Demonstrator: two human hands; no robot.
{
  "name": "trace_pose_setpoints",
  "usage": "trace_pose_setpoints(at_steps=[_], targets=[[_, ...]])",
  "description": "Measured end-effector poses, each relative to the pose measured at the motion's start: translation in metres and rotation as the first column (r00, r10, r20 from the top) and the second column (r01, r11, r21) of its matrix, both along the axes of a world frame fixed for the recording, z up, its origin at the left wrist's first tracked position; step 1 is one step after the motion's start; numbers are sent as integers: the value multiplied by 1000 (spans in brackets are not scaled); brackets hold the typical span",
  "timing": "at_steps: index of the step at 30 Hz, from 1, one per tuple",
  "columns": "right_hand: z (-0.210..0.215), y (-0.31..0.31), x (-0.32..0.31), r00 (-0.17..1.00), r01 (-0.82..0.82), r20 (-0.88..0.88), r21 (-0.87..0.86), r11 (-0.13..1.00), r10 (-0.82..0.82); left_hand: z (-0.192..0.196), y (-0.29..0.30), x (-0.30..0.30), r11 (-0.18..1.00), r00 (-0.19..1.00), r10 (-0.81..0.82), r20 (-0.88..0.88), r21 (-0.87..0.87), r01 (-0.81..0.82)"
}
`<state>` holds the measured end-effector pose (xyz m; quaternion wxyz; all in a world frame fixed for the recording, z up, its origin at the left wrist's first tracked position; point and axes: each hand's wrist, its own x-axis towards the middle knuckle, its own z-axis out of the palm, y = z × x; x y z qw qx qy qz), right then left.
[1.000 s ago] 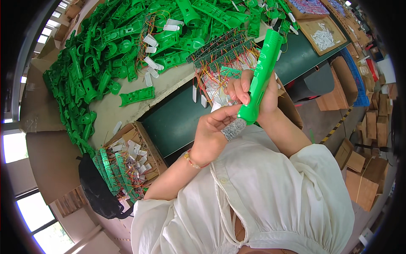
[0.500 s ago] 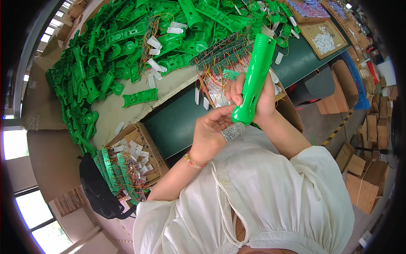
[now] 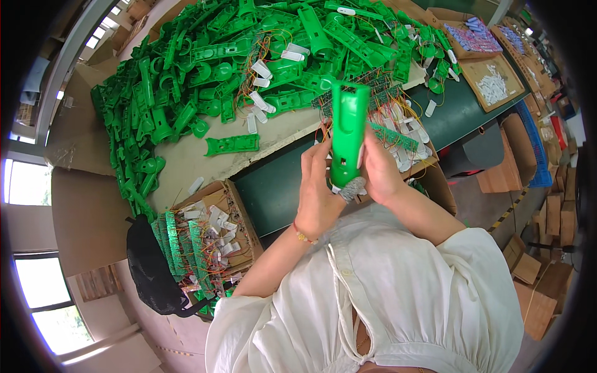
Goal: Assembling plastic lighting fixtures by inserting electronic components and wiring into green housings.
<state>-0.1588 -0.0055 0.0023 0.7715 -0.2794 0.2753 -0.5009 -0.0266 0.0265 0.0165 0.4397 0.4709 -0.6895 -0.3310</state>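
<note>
A green plastic flashlight housing (image 3: 349,127) stands nearly upright in front of me, its wide end low and close to my body. My left hand (image 3: 318,186) grips its lower left side, with a grey speckled wrap covering the thumb. Closed round the right side of the same housing is my right hand (image 3: 380,168). The backs of some fingers are hidden behind the plastic. Just beyond it lie green circuit boards (image 3: 393,137) with coloured wires and white pieces, in a carton at the table's edge.
A large heap of green plastic shells (image 3: 205,68) covers the table's far left. One single shell (image 3: 231,144) lies nearer. Left of me is a carton (image 3: 245,224) of boards and white parts, beside a black bag (image 3: 149,267). A tray of white pieces (image 3: 493,88) sits far right.
The housing has turned from leaning right to nearly upright, showing a different, recessed face. My left hand has moved up along its left side, and my right hand has shifted to its right side.
</note>
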Motion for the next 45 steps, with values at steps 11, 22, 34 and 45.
trace_pose_setpoints(at_steps=[11,22,34,45], targets=[[15,-5,-4,921,-56,-379,-361,931,-92,-1,-9,24,841,747,-45,-663,378,387],[16,-7,23,871,-45,-491,-109,993,-14,-7,-2,30,968,998,56,18,245,-59],[12,-13,33,941,-96,-333,-86,992,62,-26,-14,42,987,961,-46,-274,136,86],[6,-20,45,847,-115,-503,-491,863,-174,-12,-17,49,938,891,21,-453,318,140]])
